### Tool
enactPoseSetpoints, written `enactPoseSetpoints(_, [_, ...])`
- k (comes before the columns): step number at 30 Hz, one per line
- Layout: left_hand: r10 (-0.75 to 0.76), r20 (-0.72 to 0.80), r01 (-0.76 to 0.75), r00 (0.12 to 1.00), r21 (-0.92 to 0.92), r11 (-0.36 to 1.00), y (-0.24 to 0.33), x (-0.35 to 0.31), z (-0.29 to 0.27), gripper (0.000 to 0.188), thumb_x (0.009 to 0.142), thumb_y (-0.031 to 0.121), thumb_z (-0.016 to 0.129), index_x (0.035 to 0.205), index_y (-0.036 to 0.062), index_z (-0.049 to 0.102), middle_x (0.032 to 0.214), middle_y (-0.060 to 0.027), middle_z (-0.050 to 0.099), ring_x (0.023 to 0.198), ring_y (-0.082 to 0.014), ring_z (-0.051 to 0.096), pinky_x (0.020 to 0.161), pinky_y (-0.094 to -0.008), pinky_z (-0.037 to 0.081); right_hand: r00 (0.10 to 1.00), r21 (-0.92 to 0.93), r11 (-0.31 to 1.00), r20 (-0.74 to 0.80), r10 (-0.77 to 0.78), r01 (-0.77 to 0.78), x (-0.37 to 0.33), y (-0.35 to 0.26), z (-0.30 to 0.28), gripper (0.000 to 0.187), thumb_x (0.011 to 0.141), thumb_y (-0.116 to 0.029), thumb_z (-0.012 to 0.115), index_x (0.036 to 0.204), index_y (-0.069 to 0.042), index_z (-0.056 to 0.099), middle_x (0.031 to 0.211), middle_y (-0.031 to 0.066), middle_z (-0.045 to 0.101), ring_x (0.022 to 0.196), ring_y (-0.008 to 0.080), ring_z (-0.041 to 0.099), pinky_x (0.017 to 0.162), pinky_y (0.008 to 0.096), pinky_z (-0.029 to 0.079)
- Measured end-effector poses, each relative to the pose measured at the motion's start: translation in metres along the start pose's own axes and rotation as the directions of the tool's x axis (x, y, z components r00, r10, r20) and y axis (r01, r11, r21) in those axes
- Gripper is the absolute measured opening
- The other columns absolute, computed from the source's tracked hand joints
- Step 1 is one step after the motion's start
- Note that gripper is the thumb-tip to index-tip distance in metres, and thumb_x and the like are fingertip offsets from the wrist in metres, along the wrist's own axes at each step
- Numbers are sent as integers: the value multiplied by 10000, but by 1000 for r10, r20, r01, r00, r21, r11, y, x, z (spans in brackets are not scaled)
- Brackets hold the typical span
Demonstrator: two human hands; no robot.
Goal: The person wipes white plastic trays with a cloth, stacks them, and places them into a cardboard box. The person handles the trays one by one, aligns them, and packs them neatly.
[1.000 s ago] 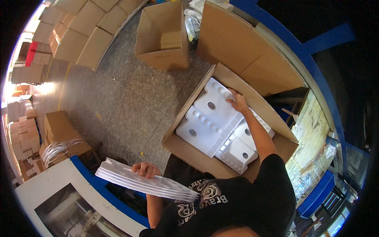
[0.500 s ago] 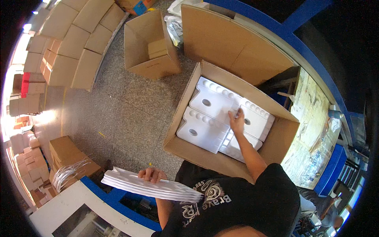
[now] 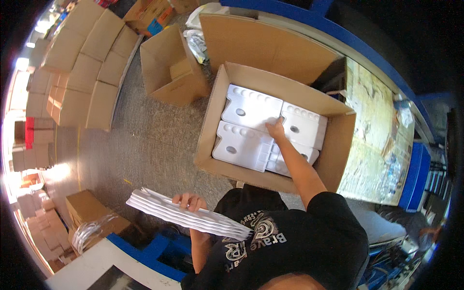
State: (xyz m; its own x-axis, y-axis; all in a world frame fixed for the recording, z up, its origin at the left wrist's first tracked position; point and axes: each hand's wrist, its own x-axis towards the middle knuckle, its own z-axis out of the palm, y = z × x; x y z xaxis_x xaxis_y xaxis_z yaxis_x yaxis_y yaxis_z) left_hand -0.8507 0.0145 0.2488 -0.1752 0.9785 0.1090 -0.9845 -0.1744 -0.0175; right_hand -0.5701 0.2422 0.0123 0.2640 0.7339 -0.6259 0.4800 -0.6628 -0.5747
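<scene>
White moulded trays (image 3: 251, 123) lay flat in the open cardboard box (image 3: 338, 145) on the floor, set side by side, seemingly to fill a layer; the right hand (image 3: 276, 129) rested on them at their meeting edges, fingers pressed down, gripping nothing. The left hand (image 3: 189, 200) was closed round a stack of trays (image 3: 186, 215), held level near the torso, apparently as supply; a smaller open carton (image 3: 171, 72) stood well apart.

A packing area of a warehouse or small factory; rows of closed cardboard cartons (image 3: 82, 72) line a speckled concrete floor (image 3: 145, 145); open cartons (image 3: 169, 72) stand about; one large box (image 3: 280, 125) holds stacked white moulded trays (image 3: 246, 108); blue metal framing (image 3: 338, 34) edges a workbench (image 3: 377, 135).
</scene>
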Motion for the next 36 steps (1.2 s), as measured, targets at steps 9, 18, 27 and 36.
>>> enactPoseSetpoints(9, [-289,224,311,931,-72,948,2,-34,-19,253,923,370,557,1011,140,613,939,-75,617,706,-202,631,572,-292,466,561,410,559,130,-818,720,-317,-52,-105,399,947,-323,523,1250,-67,562,1192,105,632,1074,207,602,904,367,468])
enactPoseSetpoints(18, [-631,207,662,748,-153,734,-85,-108,-18,522,728,305,735,1141,68,521,865,-57,583,735,-205,609,647,-361,525,408,486,442,180,-895,754,-533,30,-133,717,931,-219,511,1470,39,115,1326,293,429,1107,385,530,962,407,408])
enactPoseSetpoints(27, [-878,282,921,386,-66,384,-235,-187,-7,575,720,247,708,1222,35,526,924,-55,596,749,-194,587,665,-352,500,597,391,502,-169,-785,771,-592,182,-207,666,932,-152,464,1472,40,124,1276,269,475,979,363,554,867,398,420])
enactPoseSetpoints(36, [-905,417,974,-79,-163,-160,-494,-381,12,447,806,279,749,1111,143,451,902,-6,576,755,-149,578,671,-305,466,706,244,727,-560,-434,641,-693,372,-350,693,860,-138,490,1465,8,185,1322,241,442,833,379,517,784,424,431])
